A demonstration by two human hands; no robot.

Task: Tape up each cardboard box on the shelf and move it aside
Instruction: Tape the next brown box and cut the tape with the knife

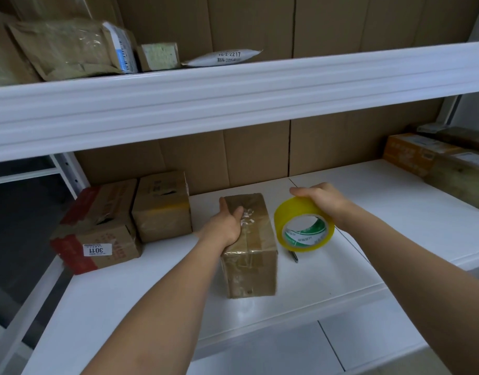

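White shelf (368, 217): left hand (225, 226) grips taped box (250, 247); right hand (321, 200) holds tape roll (303, 226).

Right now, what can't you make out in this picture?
Head view:
- Small dark object: mostly behind the yellow tape roll; identity unclear.
- White label on the red-edged box: fine print too small.
- Boxes at right: cut by the frame edge.
- Middle box: left side hidden by the left hand.

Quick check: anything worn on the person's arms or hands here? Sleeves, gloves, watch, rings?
Nothing visible. Both forearms are bare up to the frame edge, with no sleeve in view. The left hand and right hand have no gloves, and no watch, wristband or ring shows. No markings or cables on either arm.
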